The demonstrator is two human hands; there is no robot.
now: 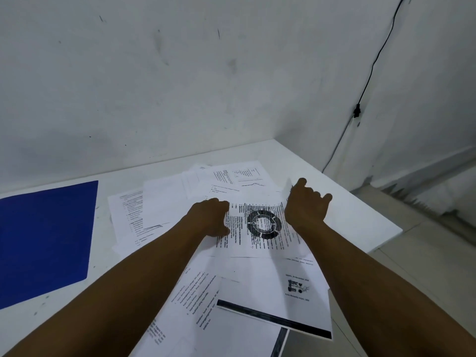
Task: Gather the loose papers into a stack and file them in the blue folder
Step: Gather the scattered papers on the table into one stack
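Head view, centre of frame: two bare forearms reach forward from the lower corners and converge on a printed sheet.
Left hand (212, 217): set on the left edge of the ring-diagram sheet (260, 225), wrist bent, knuckles up, fingers curled down over the paper's edge; the grip appears closed on that edge, though the fingertips are hidden under the hand.
Right hand (305, 206): at the sheet's right edge, back of the hand toward the camera, fingers curled; the paper's right margin is lifted and bent upward against the thumb side, so the hand grips it there.
Hands relative to each other: apart, one at each side of the same sheet, the dark ring figure lying between them.
Loose papers (231, 292): scattered and overlapping across the centre and lower centre of the frame; one with a black border (275, 318) overhangs the table's near-right edge.
Blue folder (46, 240): flat and closed at the left of the frame, well apart from both hands, just beside the leftmost papers.
Table (347, 217): white top, its corner pointing to the right of the frame.
Wall (180, 73): pale, scuffed, upper half of the frame.
Cable (371, 73): black, running down the upper right.
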